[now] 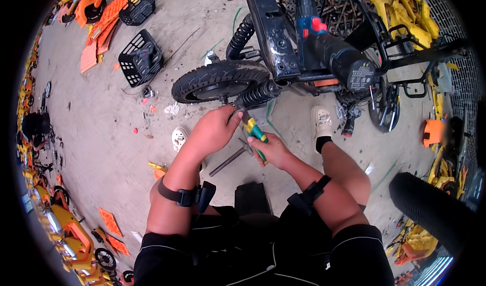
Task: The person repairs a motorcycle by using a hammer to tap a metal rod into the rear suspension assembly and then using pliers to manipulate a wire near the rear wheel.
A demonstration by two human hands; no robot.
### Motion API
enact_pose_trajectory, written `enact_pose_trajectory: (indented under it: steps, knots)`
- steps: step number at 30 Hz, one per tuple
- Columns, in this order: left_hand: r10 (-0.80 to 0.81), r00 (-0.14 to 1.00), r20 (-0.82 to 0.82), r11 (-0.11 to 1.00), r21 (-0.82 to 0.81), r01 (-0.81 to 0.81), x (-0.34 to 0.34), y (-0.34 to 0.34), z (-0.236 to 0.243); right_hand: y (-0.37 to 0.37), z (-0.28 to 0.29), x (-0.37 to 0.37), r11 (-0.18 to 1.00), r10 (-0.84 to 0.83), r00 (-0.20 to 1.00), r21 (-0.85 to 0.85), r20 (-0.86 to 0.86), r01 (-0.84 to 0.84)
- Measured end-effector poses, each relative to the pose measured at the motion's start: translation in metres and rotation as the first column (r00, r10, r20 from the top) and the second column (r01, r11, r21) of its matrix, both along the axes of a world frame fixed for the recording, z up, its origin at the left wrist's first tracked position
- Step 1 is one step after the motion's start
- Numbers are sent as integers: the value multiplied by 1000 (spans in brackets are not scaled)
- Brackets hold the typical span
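Note:
My right hand (272,149) is wrapped around pliers (257,133) with green and yellow handles, their jaws pointing up toward the wheel axle. My left hand (217,129) is closed beside the jaws, just below the tyre; whatever its fingers pinch is hidden. Directly beyond the hands lies a black wheel (221,81) with a knobbly tyre, attached to a black scooter-like frame (281,43). A coil-spring shock absorber (259,95) runs down close to the jaws. On the floor below the hands is a hammer (228,163).
A blue and black cordless power tool (334,53) rests on the frame. Left of the wheel stands a black basket (141,58) with a tool inside. Yellow body panels (405,8) are heaped at far right. A thick black cylindrical object (430,205) is near my right side.

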State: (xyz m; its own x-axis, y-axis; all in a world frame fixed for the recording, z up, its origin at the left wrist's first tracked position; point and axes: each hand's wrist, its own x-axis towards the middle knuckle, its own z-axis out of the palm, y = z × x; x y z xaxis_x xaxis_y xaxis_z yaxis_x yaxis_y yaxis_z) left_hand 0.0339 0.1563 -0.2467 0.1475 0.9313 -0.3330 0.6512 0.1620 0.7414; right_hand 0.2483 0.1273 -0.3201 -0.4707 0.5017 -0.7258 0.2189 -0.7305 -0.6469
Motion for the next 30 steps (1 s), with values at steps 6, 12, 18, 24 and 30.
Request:
enact_pose_trajectory:
  steps: [6,12,18,24,30]
  knots:
    - [202,972,118,979,-14,-201,-19,9,5,10,15,-3,990,120,990,-81,71,-114]
    - [297,952,71,955,-27,-296,-44,-6,0,-2,20,-10,981,83,995,-182,48,-73]
    - [253,967,43,967,-44,-251,-42,-12,-18,-6,23,-20,968,29,992,-251,123,3]
    - [246,968,48,962,-129,-239,-24,-2,-18,-22,0,-14,940,-152,984,-294,88,171]
    - [170,985,6,968,-188,-166,-10,4,-19,-7,35,-2,983,168,957,-113,237,-144]
